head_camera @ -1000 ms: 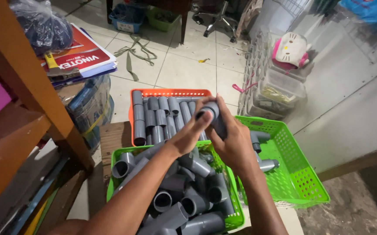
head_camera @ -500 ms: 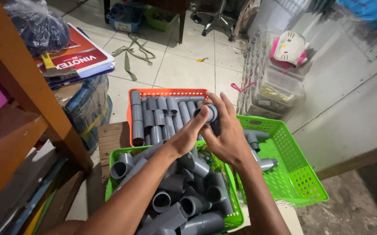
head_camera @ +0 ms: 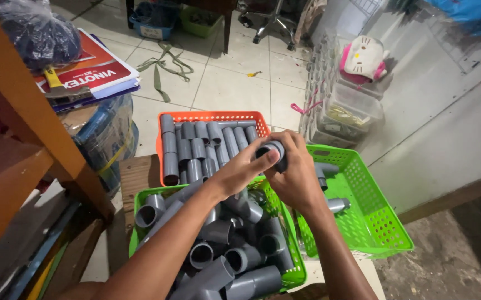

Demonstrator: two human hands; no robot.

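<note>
**Hands close on one grey fitting above the baskets**

Both hands are together now, left hand (head_camera: 239, 173) and right hand (head_camera: 296, 180) clamped on a single grey pipe fitting (head_camera: 272, 152), held up over the gap between the baskets. A second ago the fitting sat a little higher and further back over the orange basket (head_camera: 213, 116); now it has come nearer and lower, and the left thumb presses on its open mouth while the right hand wraps the body from behind. That reads as a tighter grip, with the piece being pushed or twisted between the hands rather than merely carried.

Below, the near green basket (head_camera: 139, 206) is heaped with grey elbows and tees. The orange basket behind holds straight grey sleeves lined in rows. To the right, the second green basket (head_camera: 374, 216) is mostly bare mesh, with a couple of fittings (head_camera: 337, 205) lying near its left side. All three sit on a low wooden surface (head_camera: 137, 175) over the tiled floor.
</note>
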